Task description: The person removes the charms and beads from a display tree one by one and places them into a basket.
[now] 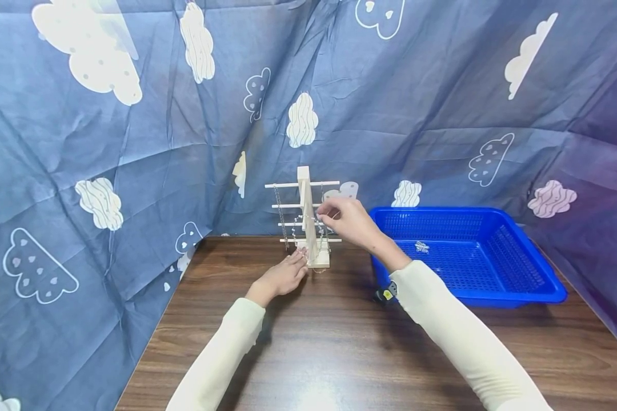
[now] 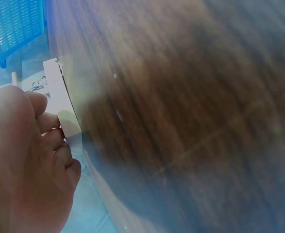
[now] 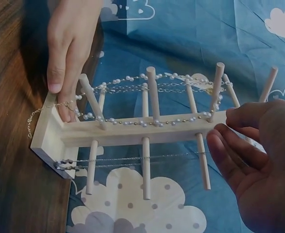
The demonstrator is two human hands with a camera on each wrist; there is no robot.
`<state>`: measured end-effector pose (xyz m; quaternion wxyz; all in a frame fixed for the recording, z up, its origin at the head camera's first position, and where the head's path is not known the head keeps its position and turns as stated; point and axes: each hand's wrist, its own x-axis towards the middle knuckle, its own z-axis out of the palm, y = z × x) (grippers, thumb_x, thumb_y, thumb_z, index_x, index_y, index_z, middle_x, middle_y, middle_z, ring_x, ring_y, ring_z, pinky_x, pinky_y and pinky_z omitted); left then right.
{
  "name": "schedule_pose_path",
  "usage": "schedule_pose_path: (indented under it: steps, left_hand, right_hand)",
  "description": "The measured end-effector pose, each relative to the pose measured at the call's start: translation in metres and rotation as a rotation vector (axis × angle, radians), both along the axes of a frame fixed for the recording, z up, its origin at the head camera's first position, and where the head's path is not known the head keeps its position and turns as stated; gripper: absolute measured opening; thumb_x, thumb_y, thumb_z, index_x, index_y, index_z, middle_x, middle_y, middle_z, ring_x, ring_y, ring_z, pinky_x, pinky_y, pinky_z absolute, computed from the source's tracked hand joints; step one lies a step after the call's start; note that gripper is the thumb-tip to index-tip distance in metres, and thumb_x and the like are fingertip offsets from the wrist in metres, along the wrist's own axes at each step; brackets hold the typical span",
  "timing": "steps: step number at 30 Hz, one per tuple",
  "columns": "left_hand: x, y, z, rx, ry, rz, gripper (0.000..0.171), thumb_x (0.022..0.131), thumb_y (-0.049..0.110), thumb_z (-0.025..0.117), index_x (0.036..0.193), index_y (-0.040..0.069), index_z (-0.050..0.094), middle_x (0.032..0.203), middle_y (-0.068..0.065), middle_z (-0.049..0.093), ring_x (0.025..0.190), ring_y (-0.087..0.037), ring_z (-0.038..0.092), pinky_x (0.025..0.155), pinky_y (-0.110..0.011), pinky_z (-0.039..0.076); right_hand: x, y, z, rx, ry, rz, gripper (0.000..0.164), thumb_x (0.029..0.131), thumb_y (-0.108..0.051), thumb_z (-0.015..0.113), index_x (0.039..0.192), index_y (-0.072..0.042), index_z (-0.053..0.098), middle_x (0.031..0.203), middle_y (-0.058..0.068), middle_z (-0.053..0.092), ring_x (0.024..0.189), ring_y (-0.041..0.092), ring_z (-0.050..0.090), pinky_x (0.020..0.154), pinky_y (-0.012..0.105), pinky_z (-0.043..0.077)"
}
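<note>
A pale wooden stand (image 1: pixel 306 214) with several round pegs stands on the table. A pearl necklace (image 3: pixel 154 124) loops over its upper-side pegs in the right wrist view, beside fine metal chains (image 3: pixel 147 89). Another thin chain (image 3: pixel 118 160) runs along the pegs on the other side. My left hand (image 1: pixel 286 274) rests its fingers on the stand's base (image 3: pixel 45 128). My right hand (image 1: pixel 351 220) is at the upper pegs, fingers loosely bent. Its thumb and fingertips are a little apart near the peg bearing the pearls, with nothing visible between them.
To the right is a blue plastic basket (image 1: pixel 468 297) with a small silvery bundle (image 1: pixel 421 246) inside. Blue cloth (image 1: pixel 391 114) with a cloud print hangs close behind the stand. A fine gold chain end (image 3: pixel 31 124) trails past the base onto the wooden table (image 1: pixel 319 342).
</note>
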<state>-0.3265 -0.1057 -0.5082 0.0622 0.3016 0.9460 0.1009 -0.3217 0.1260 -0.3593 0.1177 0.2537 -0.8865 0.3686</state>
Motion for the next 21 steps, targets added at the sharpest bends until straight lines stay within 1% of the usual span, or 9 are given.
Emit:
schedule_pose_path:
  steps: [5, 7, 13, 16, 21]
  left_hand:
    - [-0.001, 0.000, 0.000, 0.010, 0.002, -0.013, 0.056, 0.116, 0.028, 0.031, 0.163, -0.004, 0.037, 0.176, -0.018, 0.025, 0.165, -0.035, 0.023, 0.136, -0.049, 0.024]
    - [-0.001, 0.000, 0.000, 0.015, 0.002, -0.015, 0.056, 0.116, 0.027, 0.031, 0.162, -0.004, 0.037, 0.176, -0.019, 0.025, 0.165, -0.036, 0.024, 0.136, -0.050, 0.024]
    - [0.000, 0.000, 0.000, 0.018, 0.002, -0.012, 0.056, 0.116, 0.027, 0.031, 0.162, -0.004, 0.038, 0.176, -0.019, 0.025, 0.165, -0.036, 0.024, 0.136, -0.049, 0.024]
    - [0.001, 0.000, 0.000, 0.014, -0.001, -0.009, 0.057, 0.116, 0.029, 0.029, 0.163, -0.004, 0.036, 0.177, -0.018, 0.023, 0.165, -0.035, 0.022, 0.136, -0.048, 0.023]
    - [0.000, 0.000, -0.001, 0.013, -0.001, -0.007, 0.057, 0.117, 0.029, 0.028, 0.164, -0.004, 0.035, 0.177, -0.018, 0.023, 0.166, -0.035, 0.022, 0.137, -0.048, 0.022]
  right_hand:
    - [-0.001, -0.004, -0.005, -0.028, -0.018, 0.017, 0.027, 0.098, -0.010, 0.073, 0.122, 0.002, 0.073, 0.119, 0.017, 0.075, 0.100, 0.031, 0.076, 0.093, 0.043, 0.066]
    - [-0.002, -0.006, -0.008, -0.034, -0.022, 0.025, 0.028, 0.098, -0.010, 0.074, 0.123, 0.003, 0.072, 0.119, 0.018, 0.074, 0.102, 0.032, 0.076, 0.093, 0.043, 0.066]
    - [-0.003, -0.010, -0.016, -0.025, -0.041, 0.010, 0.027, 0.099, -0.012, 0.074, 0.124, -0.002, 0.073, 0.118, 0.016, 0.077, 0.105, 0.029, 0.076, 0.095, 0.041, 0.065]
    - [-0.003, -0.013, -0.019, -0.020, -0.035, 0.004, 0.026, 0.100, -0.014, 0.074, 0.123, -0.003, 0.074, 0.117, 0.015, 0.078, 0.105, 0.029, 0.076, 0.096, 0.042, 0.065]
    - [-0.004, -0.016, -0.023, -0.024, -0.013, -0.002, 0.022, 0.100, -0.017, 0.076, 0.117, -0.004, 0.077, 0.112, 0.012, 0.080, 0.102, 0.026, 0.077, 0.094, 0.040, 0.065]
